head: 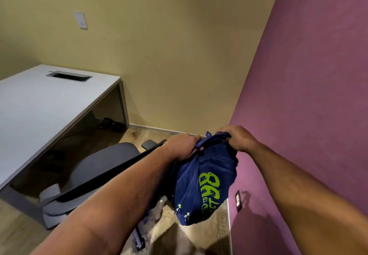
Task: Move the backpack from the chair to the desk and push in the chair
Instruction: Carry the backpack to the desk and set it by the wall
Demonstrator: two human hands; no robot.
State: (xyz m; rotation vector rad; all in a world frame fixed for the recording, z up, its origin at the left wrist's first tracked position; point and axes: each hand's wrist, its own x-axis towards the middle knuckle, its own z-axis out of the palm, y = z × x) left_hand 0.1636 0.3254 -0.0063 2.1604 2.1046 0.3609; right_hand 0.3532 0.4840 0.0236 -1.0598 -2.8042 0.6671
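A dark blue backpack with lime-green lettering hangs in the air, to the right of the chair seat. My left hand grips its top on the left side. My right hand grips the top handle on the right side. The grey office chair stands below my left forearm, pulled out from the desk, its seat bare. The grey desk stretches along the left, its top bare apart from a cable opening.
A purple wall stands close on the right, with a socket low down. A yellow wall is behind the desk. Dark cables lie on the floor under the desk. The chair's wheeled base is near my left arm.
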